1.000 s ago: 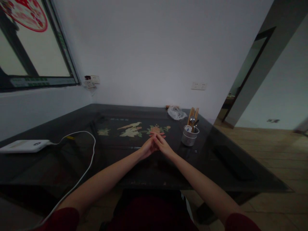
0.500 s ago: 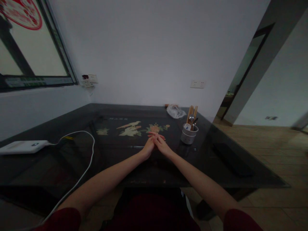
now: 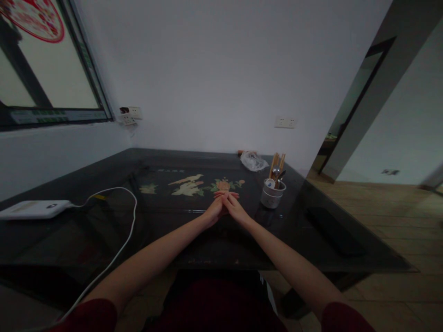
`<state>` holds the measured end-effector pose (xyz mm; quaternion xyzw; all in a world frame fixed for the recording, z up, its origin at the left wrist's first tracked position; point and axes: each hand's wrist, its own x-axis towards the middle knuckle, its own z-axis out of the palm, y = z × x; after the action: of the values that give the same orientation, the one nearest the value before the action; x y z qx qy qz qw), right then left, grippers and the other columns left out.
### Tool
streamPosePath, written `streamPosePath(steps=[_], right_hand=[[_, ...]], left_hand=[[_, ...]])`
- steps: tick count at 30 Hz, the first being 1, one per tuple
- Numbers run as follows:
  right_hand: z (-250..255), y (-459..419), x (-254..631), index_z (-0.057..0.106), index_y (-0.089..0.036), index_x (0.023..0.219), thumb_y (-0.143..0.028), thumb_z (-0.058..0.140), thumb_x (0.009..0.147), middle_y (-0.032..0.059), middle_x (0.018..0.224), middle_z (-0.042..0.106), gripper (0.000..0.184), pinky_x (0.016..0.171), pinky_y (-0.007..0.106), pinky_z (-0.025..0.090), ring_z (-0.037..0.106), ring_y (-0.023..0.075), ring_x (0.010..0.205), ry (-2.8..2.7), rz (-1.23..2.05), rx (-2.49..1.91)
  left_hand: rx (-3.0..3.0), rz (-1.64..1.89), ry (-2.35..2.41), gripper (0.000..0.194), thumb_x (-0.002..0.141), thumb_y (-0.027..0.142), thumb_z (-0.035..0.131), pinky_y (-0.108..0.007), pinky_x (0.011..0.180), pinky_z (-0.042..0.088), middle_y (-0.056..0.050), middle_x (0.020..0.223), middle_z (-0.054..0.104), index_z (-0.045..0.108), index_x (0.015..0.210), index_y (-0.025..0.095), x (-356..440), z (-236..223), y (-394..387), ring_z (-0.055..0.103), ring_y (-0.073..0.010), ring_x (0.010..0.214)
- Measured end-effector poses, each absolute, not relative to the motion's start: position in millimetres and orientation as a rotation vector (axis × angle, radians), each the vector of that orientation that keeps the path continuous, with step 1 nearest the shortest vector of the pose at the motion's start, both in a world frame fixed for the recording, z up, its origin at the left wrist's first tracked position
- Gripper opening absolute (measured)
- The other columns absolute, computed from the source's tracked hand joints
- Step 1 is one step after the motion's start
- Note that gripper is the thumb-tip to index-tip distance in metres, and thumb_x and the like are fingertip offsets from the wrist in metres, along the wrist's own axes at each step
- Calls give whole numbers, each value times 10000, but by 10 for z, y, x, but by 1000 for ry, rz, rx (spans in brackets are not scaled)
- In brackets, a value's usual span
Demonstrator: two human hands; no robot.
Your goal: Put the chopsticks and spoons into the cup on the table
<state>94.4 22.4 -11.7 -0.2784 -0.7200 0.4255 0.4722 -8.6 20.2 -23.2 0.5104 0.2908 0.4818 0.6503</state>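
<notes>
My left hand and my right hand meet over the dark glossy table. Their fingers are stretched out and cross over one another at the tips, the right ones lying on top. No object shows in either hand; the space beneath the palms is hidden. Just beyond the fingertips is a printed pink flower on the tabletop, with a pale bird picture to its left. A light grey utensil holder stands upright to the right of my right hand, with chopsticks and spoons in it.
A crumpled clear plastic bag lies at the table's back edge. On the right rests a dark flat object. A white power-bank-like device lies at left, its white cable running over the front edge near my left arm. A wall closes the back.
The fingers have shifted slightly against each other and lie flatter and closer together. The view has moved a little; the things on the table stay where they were.
</notes>
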Motion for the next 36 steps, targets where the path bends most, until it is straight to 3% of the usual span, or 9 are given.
streamPosePath(steps=[18,31,36], right_hand=[[-104,203,970,533,-265,1240,-583,415,862,51,1154,609,508,1013,360,373,533,202,1126,-1783,1048,-658],[-42,166,967,503,-293,1284,-590,401,867,44,1298,535,522,1079,371,295,456,200,1237,-1741,1076,-624],[-60,201,994,500,-289,1289,-576,389,880,49,1255,569,511,1063,372,321,487,196,1207,-1717,1087,-627]], left_hand=[[1157,1127,679,504,830,528,512,-445,927,452,-130,1303,537,566,1230,227,-89,-146,153,502,-300,1190],[1167,1170,619,493,864,477,483,-413,928,462,-108,1335,518,499,1304,257,-87,-159,159,495,-279,1205],[1156,1160,641,497,865,484,479,-368,865,496,-93,1334,523,487,1313,269,-100,-150,151,543,-258,1145]])
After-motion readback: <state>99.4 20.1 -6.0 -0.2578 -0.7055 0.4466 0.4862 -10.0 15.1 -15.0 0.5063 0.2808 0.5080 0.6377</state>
